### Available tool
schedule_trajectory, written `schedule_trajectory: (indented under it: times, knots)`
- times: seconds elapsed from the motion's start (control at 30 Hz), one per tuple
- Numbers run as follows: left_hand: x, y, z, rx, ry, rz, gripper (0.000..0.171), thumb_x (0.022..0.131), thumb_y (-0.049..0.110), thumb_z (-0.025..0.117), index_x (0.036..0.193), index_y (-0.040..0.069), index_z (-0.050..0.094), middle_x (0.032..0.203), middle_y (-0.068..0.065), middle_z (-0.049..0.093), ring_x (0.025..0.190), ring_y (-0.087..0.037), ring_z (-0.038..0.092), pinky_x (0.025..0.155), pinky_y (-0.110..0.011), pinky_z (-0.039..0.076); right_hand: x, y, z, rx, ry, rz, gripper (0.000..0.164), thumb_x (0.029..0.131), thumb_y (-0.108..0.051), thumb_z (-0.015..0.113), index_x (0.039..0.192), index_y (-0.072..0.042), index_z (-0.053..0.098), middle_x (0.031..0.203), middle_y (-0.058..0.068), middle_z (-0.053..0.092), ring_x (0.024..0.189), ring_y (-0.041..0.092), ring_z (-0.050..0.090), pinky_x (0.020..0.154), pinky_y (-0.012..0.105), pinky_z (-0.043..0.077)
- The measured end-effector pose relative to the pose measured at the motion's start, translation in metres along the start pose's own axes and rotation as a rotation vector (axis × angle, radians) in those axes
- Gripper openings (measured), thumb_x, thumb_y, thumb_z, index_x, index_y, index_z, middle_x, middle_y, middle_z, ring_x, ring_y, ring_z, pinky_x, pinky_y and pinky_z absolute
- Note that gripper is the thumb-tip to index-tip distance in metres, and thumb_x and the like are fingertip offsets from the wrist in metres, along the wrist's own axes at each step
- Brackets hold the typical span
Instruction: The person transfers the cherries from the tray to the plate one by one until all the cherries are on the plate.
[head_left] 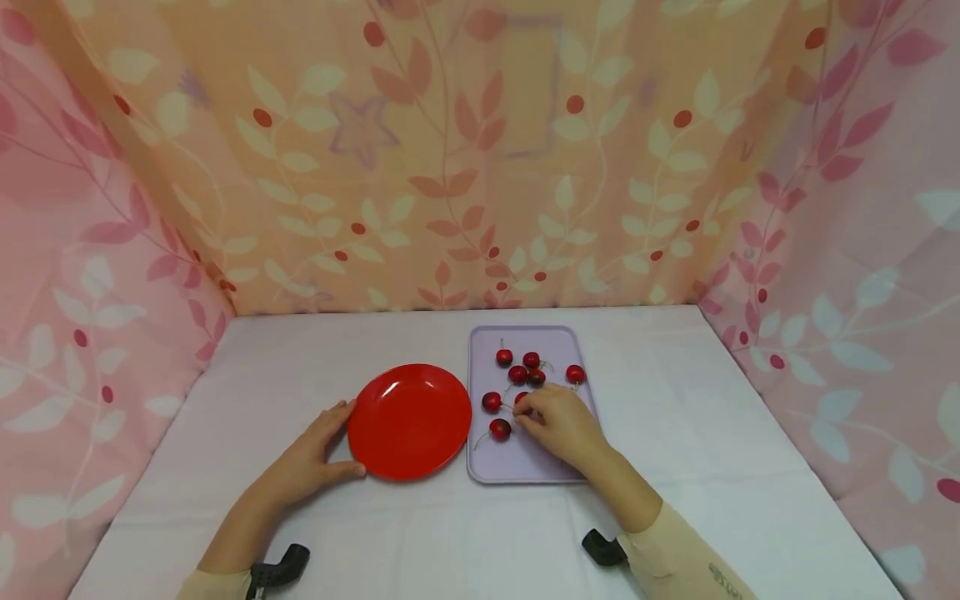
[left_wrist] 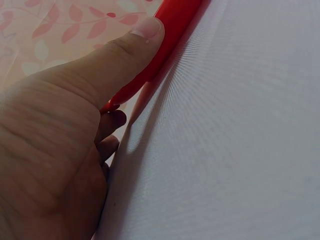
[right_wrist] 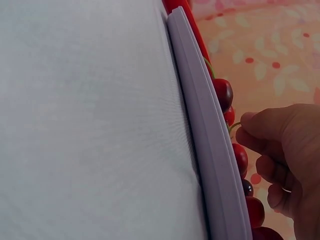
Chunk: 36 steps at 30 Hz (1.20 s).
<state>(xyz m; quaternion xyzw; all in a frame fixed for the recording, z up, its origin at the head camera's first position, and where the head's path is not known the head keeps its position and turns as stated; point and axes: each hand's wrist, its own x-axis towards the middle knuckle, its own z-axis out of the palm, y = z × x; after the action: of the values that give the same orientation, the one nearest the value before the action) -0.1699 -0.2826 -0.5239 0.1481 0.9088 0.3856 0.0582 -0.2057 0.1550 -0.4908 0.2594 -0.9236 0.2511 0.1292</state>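
Thumb and fingertips of my left hand (head_left: 311, 458) rest spread along the left rim of a red plate (head_left: 411, 423). In the left wrist view the thumb (left_wrist: 135, 47) lies straight against the plate's side (left_wrist: 175, 30). My right hand (head_left: 558, 423) is over a lilac tray (head_left: 528, 467), pinching the thin green stem (right_wrist: 234, 125) of a cherry (head_left: 491, 402) between thumb and forefinger. Below it in the head view is another cherry (head_left: 499, 429), its stem pointing to the lower left. One cherry (head_left: 521, 398) is partly hidden behind the right fingers.
Several more cherries lie on the tray's far half, including one cherry (head_left: 504, 357) at the back and one cherry (head_left: 575, 374) by the right edge. Plate and tray stand side by side on a white cloth (head_left: 720, 467). Patterned curtains (head_left: 480, 167) enclose the back and sides.
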Motion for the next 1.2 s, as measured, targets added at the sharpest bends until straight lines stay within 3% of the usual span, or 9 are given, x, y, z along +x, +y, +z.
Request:
schedule_trajectory:
  times: [0.37, 0.7, 1.2]
  knots:
    - [0.003, -0.003, -0.002, 0.020, 0.000, -0.006, 0.108, 0.076, 0.053, 0.086, 0.163, 0.031, 0.027, 0.168, -0.016, 0.026, 0.153, -0.048, 0.020, 0.110, -0.075, 0.031, 0.005, 0.003, -0.005, -0.003, 0.028, 0.038, 0.009, 0.087, -0.018, 0.082, 0.090, -0.025, 0.078, 0.080, -0.013, 0.068, 0.076, 0.006, 0.054, 0.069, 0.025, 0.051]
    - [0.004, -0.003, -0.002, 0.010, -0.019, -0.035, 0.109, 0.076, 0.053, 0.087, 0.164, 0.028, 0.027, 0.169, -0.017, 0.024, 0.153, -0.050, 0.018, 0.111, -0.075, 0.029, 0.004, 0.003, -0.015, 0.154, 0.059, 0.149, 0.013, 0.086, -0.013, 0.081, 0.087, -0.024, 0.076, 0.076, -0.012, 0.061, 0.073, 0.013, 0.054, 0.063, 0.024, 0.046]
    - [0.004, -0.004, -0.003, 0.012, -0.009, 0.000, 0.107, 0.077, 0.052, 0.087, 0.163, 0.026, 0.030, 0.168, -0.016, 0.026, 0.153, -0.048, 0.020, 0.112, -0.074, 0.029, 0.006, -0.002, -0.031, 0.253, 0.180, 0.140, 0.012, 0.087, -0.011, 0.081, 0.091, -0.021, 0.076, 0.086, -0.009, 0.070, 0.077, 0.019, 0.060, 0.065, 0.029, 0.052]
